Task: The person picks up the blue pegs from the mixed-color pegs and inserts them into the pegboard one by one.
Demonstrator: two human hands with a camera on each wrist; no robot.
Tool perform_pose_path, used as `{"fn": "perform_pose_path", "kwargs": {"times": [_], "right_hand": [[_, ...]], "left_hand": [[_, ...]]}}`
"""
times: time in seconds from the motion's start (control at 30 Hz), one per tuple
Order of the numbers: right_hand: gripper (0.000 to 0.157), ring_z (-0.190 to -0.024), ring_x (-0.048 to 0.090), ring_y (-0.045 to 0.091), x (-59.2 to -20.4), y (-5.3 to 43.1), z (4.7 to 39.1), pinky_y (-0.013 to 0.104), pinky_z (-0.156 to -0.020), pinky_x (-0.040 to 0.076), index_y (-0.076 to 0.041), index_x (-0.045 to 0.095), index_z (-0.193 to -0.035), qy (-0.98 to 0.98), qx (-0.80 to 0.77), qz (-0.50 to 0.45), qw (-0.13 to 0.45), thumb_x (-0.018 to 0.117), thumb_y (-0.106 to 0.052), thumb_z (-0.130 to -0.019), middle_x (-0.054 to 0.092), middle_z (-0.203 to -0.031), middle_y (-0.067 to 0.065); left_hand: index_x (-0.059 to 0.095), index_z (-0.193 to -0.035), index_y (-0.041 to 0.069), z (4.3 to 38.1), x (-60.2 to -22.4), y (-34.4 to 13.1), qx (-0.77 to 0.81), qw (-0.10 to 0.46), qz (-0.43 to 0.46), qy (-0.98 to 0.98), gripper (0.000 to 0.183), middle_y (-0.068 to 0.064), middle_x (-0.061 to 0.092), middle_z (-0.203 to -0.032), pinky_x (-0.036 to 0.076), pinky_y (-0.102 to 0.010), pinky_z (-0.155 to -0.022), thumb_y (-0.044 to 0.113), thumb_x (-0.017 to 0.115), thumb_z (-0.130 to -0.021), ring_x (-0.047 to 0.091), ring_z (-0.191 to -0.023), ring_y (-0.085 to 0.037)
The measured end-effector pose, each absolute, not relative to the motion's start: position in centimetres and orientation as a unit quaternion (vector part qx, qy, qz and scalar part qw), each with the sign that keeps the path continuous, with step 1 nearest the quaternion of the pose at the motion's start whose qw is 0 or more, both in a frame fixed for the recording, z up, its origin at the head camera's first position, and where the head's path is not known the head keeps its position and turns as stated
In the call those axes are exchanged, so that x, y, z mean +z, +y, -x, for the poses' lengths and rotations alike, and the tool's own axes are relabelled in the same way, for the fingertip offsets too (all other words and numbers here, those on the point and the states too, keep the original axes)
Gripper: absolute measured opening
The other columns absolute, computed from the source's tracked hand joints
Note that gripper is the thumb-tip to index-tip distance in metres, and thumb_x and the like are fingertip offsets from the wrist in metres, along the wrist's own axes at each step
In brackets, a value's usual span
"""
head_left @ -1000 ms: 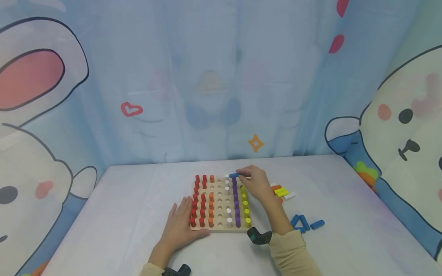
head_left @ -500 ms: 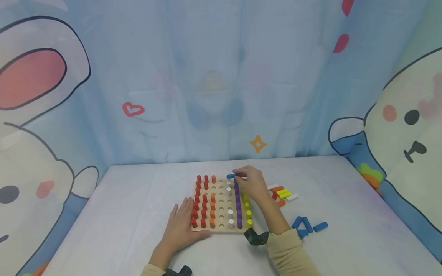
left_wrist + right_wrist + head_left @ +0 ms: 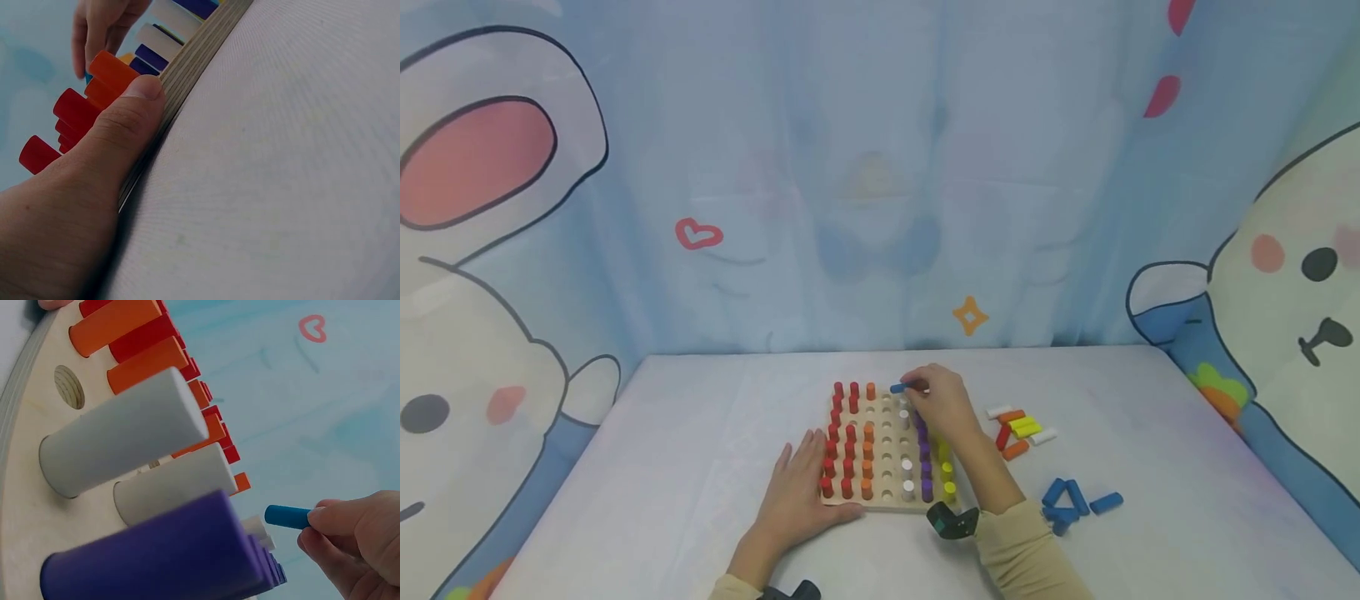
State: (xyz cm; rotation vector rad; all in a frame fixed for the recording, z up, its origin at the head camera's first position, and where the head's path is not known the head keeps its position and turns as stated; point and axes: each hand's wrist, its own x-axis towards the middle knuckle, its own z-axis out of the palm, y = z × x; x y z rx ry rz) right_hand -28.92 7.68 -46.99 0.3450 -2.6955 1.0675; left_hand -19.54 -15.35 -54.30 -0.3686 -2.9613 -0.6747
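Note:
A wooden pegboard (image 3: 887,505) holds columns of red, orange, white, purple and yellow pegs; one column shows bare holes. My left hand (image 3: 801,485) rests along its left side, fingers straight. Its thumb (image 3: 119,115) presses at the board's front edge in the left wrist view. Over the back of the board, my right hand (image 3: 946,404) pinches a blue peg (image 3: 286,516) between thumb and fingertips. The peg lies roughly level, above the tops of the back white pegs (image 3: 904,402). The right hand hides part of the purple and yellow columns.
Right of the board lies a loose group of white, orange, red and yellow pegs (image 3: 1022,427). Several blue pegs (image 3: 1063,504) lie nearer the front right. A patterned curtain (image 3: 865,250) hangs behind the white table (image 3: 700,433).
The right hand has moved slightly left and down with the blue peg, towards the back of the bare-hole column. The left hand stays at the board while the head view shifts a little.

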Motion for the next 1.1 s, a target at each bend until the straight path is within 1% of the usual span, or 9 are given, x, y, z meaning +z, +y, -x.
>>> {"fn": "perform_pose_path", "kwargs": {"times": [0.2, 0.37, 0.57, 0.83, 1.1], "right_hand": [[0.012, -0.087, 0.064, 0.019, -47.0, 7.4, 29.1, 0.032, -0.078, 0.056, -0.009, 0.073, -0.097, -0.926, 0.340, -0.119, 0.114, 0.069, -0.009, -0.085, 0.066, -0.094, 0.004], [0.012, -0.085, 0.064, 0.018, -47.0, 7.0, 29.2, 0.032, -0.078, 0.056, -0.009, 0.073, -0.096, -0.928, 0.327, -0.132, 0.118, 0.070, -0.010, -0.084, 0.066, -0.092, 0.003], [0.014, -0.081, 0.064, 0.017, -47.2, 6.7, 29.5, 0.030, -0.073, 0.056, -0.008, 0.073, -0.097, -0.928, 0.313, -0.150, 0.134, 0.072, -0.008, -0.083, 0.067, -0.089, 0.003], [0.012, -0.084, 0.066, 0.020, -47.5, 6.2, 29.7, 0.032, -0.076, 0.057, -0.006, 0.073, -0.094, -0.926, 0.315, -0.157, 0.135, 0.071, -0.006, -0.082, 0.068, -0.091, 0.006], [0.011, -0.084, 0.064, 0.019, -48.1, 5.8, 29.8, 0.032, -0.076, 0.056, -0.007, 0.074, -0.092, -0.934, 0.295, -0.150, 0.136, 0.071, -0.006, -0.082, 0.065, -0.092, 0.004]], "left_hand": [[0.023, -0.151, 0.006, 19.6, -54.1, -15.4, -0.213, 0.041, 0.121, -0.969, 0.124, -0.008, 0.027, -0.157, 0.012, -0.050, -0.120, 0.090, 0.048, -0.063, 0.019, -0.147, -0.024], [0.023, -0.151, 0.006, 19.6, -54.0, -15.5, -0.215, 0.045, 0.123, -0.968, 0.125, -0.008, 0.026, -0.157, 0.011, -0.050, -0.120, 0.090, 0.049, -0.063, 0.019, -0.147, -0.023], [0.024, -0.150, 0.005, 19.6, -53.9, -15.5, -0.209, 0.049, 0.123, -0.969, 0.124, -0.008, 0.027, -0.156, 0.012, -0.049, -0.120, 0.089, 0.049, -0.063, 0.019, -0.147, -0.023], [0.024, -0.150, 0.005, 19.7, -54.0, -15.5, -0.210, 0.045, 0.122, -0.969, 0.124, -0.008, 0.027, -0.157, 0.012, -0.050, -0.120, 0.090, 0.048, -0.063, 0.019, -0.147, -0.023], [0.023, -0.151, 0.006, 19.7, -54.4, -15.4, -0.208, 0.041, 0.120, -0.970, 0.124, -0.008, 0.026, -0.157, 0.012, -0.050, -0.120, 0.091, 0.046, -0.063, 0.019, -0.147, -0.023]]}}
